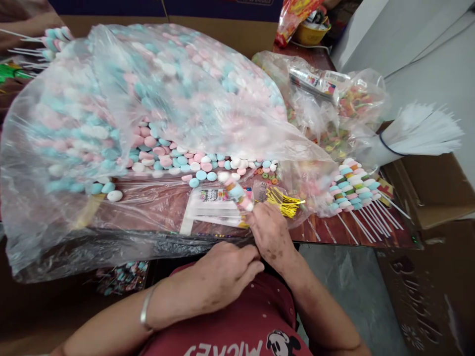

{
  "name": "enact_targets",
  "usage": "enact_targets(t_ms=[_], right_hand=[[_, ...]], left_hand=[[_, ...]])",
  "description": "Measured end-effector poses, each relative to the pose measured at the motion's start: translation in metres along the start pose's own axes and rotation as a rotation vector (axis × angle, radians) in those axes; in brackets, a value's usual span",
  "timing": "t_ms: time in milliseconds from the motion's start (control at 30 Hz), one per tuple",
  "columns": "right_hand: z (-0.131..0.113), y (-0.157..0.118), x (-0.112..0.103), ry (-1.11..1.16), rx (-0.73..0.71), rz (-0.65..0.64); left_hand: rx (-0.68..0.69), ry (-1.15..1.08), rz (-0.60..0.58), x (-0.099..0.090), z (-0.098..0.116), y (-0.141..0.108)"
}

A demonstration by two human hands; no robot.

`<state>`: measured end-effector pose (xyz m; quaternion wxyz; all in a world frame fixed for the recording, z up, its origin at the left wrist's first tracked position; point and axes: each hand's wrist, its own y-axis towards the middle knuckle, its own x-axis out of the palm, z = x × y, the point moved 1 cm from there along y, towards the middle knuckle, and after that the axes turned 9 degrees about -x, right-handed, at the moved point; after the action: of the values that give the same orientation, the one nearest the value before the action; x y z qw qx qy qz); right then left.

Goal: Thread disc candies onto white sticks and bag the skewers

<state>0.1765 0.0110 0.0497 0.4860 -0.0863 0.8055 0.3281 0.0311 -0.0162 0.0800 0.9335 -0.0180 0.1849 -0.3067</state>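
Observation:
A skewer of pink, white, blue and brown candies (pixel 236 192) rises from the closed fingers of my right hand (pixel 272 237), its candy end tilted up and to the left. My left hand (pixel 222 274), with a bangle on the wrist, has its fingers bent together close below the right fingers; whatever lies between them is hidden. Printed clear wrappers (pixel 213 210) lie on the table edge behind my hands. Gold twist ties (pixel 285 201) are just beyond my right hand. A large clear bag of pink, blue and white candies (pixel 166 99) spreads over the table.
Finished candy skewers (pixel 354 188) lie stacked at the right of the table (pixel 326 235). Behind them are a bundle of white sticks (pixel 423 133) and bags of coloured rings (pixel 356 101). Cardboard boxes (pixel 430 277) stand at right. Another person's hand (pixel 33 24) is at top left.

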Motion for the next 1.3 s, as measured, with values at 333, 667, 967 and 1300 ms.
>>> enact_targets(t_ms=[333,667,967,1300], right_hand=[[-0.024,-0.003,-0.006,-0.161,-0.43,-0.029],[-0.016,-0.002,-0.026,-0.127,-0.469,-0.162],[-0.003,-0.001,-0.036,0.151,-0.303,-0.349],[0.073,-0.01,-0.07,-0.287,-0.197,-0.221]], left_hand=[[-0.134,-0.011,-0.126,-0.052,-0.021,0.022],[-0.169,-0.151,-0.299,-0.066,-0.012,0.02],[0.273,0.463,-0.025,-0.04,-0.021,0.008],[-0.103,-0.187,0.149,-0.042,-0.014,0.026]])
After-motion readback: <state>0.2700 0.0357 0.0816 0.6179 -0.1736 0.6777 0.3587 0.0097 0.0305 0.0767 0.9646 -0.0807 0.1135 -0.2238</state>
